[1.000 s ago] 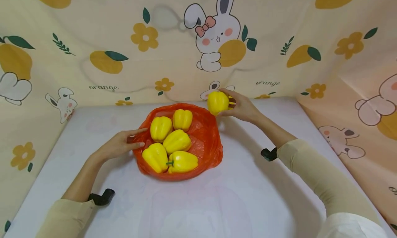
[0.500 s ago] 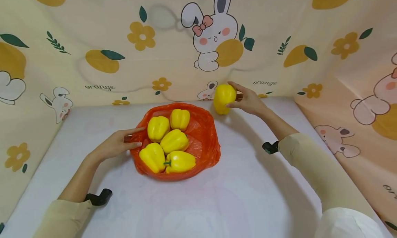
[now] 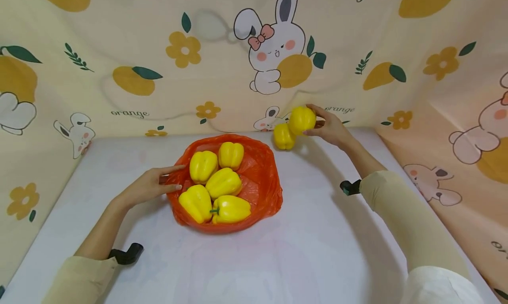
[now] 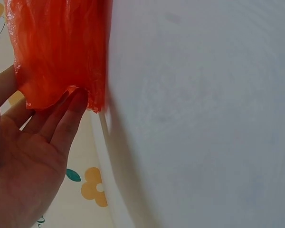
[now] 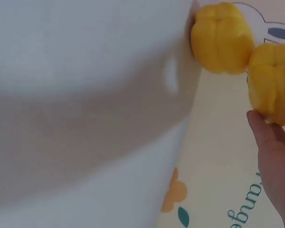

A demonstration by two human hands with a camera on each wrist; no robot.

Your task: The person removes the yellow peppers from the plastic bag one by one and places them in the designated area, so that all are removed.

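Note:
A red plastic bag (image 3: 254,189) with a rolled-down rim lies open in the head view, with several yellow bell peppers (image 3: 222,183) inside. My left hand (image 3: 148,187) holds the bag's left edge; in the left wrist view the fingers (image 4: 69,121) reach behind the thin red film, which hides some fingertips. My right hand (image 3: 331,127) grips another yellow bell pepper (image 3: 301,120) from its right side, beyond the bag's far right. Just left of it a further yellow bell pepper (image 3: 283,137) stands at the back of the table, partly overlapped in the head view.
A white table (image 3: 254,268) extends in front of the bag and to both sides. Patterned cloth (image 3: 222,66) with rabbits and flowers rises along the back and sides. Black wrist mounts (image 3: 127,254) sit on both forearms.
My right hand has carried its pepper to the right, away from the bag's rim. Another pepper at the back of the table has come into sight. The left hand keeps its place.

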